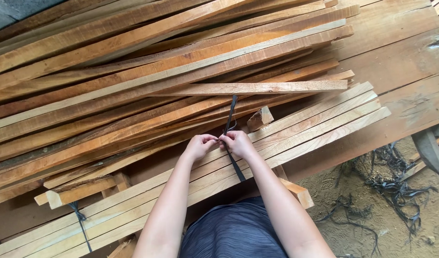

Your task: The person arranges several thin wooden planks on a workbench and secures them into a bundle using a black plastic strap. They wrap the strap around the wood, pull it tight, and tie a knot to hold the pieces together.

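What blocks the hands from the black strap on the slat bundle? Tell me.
Nothing visible. The left hand and right hand are already on the black strap, pinching it together atop the bundle of pale slats. Their fingers hide the exact contact.

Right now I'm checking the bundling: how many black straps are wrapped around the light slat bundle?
2: one strap at the hands, left hand and right hand pinching it; another strap near the lower-left end. More may be hidden.

Both bare forearms reach up from 6 o'clock, converging toward 12. Left hand (pixel 199 145) curled, knuckles up, fingertips pinched in toward 3 o'clock. Right hand (pixel 238 142) curled likewise, fingertips pinched toward 9 o'clock. Hands touching at fingertips; wrists straight, elbows apart.
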